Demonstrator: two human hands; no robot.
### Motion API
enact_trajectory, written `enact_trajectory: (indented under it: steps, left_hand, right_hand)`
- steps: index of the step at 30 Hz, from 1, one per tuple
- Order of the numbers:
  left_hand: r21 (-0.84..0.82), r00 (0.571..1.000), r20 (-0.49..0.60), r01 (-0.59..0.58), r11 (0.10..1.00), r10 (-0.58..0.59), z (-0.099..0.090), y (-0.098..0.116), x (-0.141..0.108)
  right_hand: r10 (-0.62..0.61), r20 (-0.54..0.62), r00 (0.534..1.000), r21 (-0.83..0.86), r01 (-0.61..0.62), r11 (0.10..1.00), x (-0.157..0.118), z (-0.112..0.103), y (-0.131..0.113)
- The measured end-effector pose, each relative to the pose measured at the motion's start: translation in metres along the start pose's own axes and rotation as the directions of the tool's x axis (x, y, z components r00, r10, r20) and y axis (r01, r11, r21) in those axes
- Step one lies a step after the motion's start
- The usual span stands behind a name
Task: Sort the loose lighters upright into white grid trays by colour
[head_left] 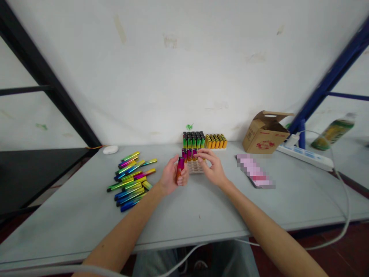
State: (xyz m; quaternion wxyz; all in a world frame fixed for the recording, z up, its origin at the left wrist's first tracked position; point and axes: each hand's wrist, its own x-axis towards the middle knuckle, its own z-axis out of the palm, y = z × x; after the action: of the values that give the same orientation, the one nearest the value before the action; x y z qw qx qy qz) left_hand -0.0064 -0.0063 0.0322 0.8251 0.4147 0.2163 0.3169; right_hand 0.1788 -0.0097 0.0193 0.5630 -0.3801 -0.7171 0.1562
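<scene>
My left hand is wrapped around a purple-and-orange lighter held upright. Just to the right, a pale tray with round holes lies on the table, and a short row of purple lighters stands along its far side. My right hand reaches over the tray, its fingertips closed on the lighter at the right end of that row; the fingers partly cover it. Behind the tray stand a block of black-topped green lighters and a block of yellow lighters.
Several loose metallic-coloured lighters lie piled on the left of the table. A white case rests near the wall. Rightward are a phone, an open cardboard box, a power strip with cable and a bottle.
</scene>
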Motion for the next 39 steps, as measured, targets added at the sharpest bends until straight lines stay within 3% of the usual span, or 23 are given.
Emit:
enact_trajectory:
  steps: [6,11,18,25,39]
  left_hand:
    - [0.033,0.997,-0.028,0.067,0.997,-0.066,0.001,-0.005,0.001]
    - [0.008,0.995,0.022,0.099,0.995,-0.099,0.006,-0.006,-0.001]
    - [0.175,0.997,-0.056,-0.046,0.983,0.056,0.006,-0.015,0.006]
    - [0.325,0.989,-0.087,-0.084,0.942,0.118,-0.002,-0.026,0.012]
    - [0.237,0.988,-0.073,-0.115,0.965,0.136,0.007,-0.022,0.010]
  right_hand:
    - [0.075,0.157,0.985,0.222,-0.109,0.969,-0.003,0.016,-0.011]
    - [0.128,0.130,0.983,0.303,-0.163,0.939,-0.002,0.016,-0.005]
    - [0.133,0.053,0.990,0.273,-0.142,0.951,0.001,0.012,-0.003]
    - [0.127,0.043,0.991,0.179,-0.133,0.975,-0.001,0.008,-0.006]
    - [0.197,0.066,0.978,0.271,-0.208,0.940,-0.003,0.012,-0.012]
